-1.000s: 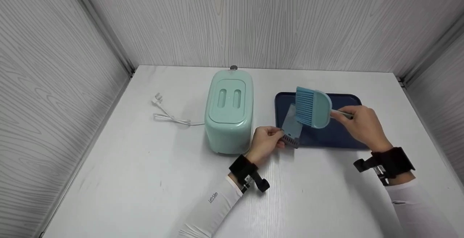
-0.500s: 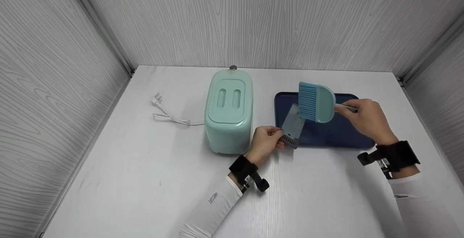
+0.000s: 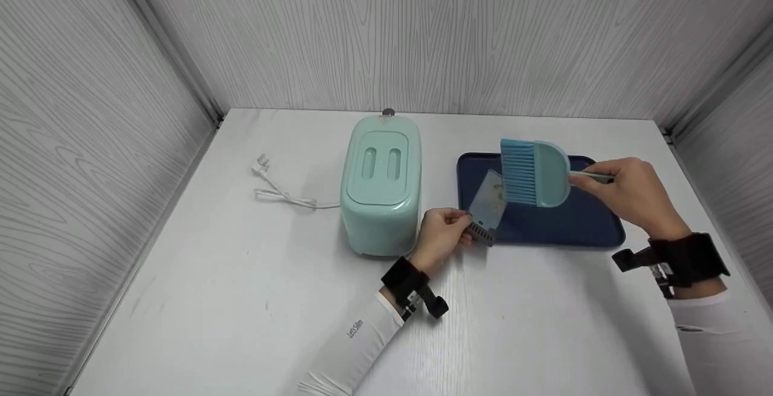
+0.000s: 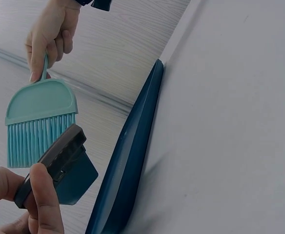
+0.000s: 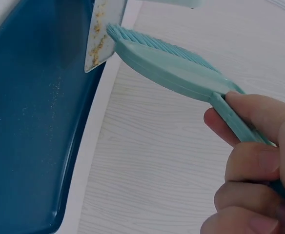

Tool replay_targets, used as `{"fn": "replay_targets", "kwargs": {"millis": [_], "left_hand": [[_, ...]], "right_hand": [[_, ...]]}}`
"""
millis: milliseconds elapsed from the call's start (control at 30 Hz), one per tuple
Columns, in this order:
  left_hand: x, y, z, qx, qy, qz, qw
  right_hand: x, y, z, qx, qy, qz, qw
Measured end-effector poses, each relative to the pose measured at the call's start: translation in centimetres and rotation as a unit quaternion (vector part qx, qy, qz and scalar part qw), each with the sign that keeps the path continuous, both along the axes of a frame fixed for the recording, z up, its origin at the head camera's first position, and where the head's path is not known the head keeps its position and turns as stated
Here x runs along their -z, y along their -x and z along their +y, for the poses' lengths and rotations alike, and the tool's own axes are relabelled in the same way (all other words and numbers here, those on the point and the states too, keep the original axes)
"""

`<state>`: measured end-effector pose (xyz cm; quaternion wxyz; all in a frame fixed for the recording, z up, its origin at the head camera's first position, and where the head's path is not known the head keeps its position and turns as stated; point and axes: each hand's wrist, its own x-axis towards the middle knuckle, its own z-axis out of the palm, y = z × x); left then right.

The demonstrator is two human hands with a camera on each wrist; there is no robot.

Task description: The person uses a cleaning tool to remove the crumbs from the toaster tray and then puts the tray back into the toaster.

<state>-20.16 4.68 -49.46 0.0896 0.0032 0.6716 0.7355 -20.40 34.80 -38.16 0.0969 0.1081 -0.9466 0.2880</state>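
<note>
While a white plug (image 3: pixel 260 168) lies left of centre in the head view, its cord (image 3: pixel 299 201) runs rightward across the white table (image 3: pixel 241 317) to a mint-green toaster (image 3: pixel 381 169), which stands near the middle of the frame. Just right of the toaster's lower end, the left hand (image 3: pixel 439 234) pinches the dark slatted end of a crumb tray (image 3: pixel 487 200) between thumb and fingers. The crumb tray's pale, translucent plate slants upward, right of centre, over the left part of a dark blue tray (image 3: pixel 558 227); the left wrist view shows it raised. Yellowish crumbs (image 5: pixel 96 41) cling to that plate at the top of the right wrist view, with finer specks below on the blue tray. Further right, a brush (image 3: pixel 551 174) points its blue bristles left over the plate's edge; whether they touch, I cannot tell. Right of centre, the right hand (image 3: pixel 641 194) grips its thin handle, fingers curled round it
</note>
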Motion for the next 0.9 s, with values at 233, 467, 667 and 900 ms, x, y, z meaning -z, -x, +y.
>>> {"fn": "replay_targets", "kwargs": {"millis": [233,467,667,900], "left_hand": [[0.3,0.1,0.0,0.0,0.008,0.001,1.0],[0.3,0.1,0.0,0.0,0.01,-0.003,0.9999],[0.3,0.1,0.1,-0.001,0.012,-0.002,0.9999],[0.3,0.1,0.1,-0.003,0.021,-0.003,0.9998]], "right_hand": [[-0.9,-0.6,-1.2,-0.038,-0.023,0.023,0.9987],[-1.3,-1.4,-2.4,-0.068,-0.031,0.005,0.9972],[-1.2,-1.6,-2.9,-0.081,-0.027,-0.012,0.9963],[-0.7,-1.7,-3.1,-0.085,-0.033,-0.019,0.9956]]}}
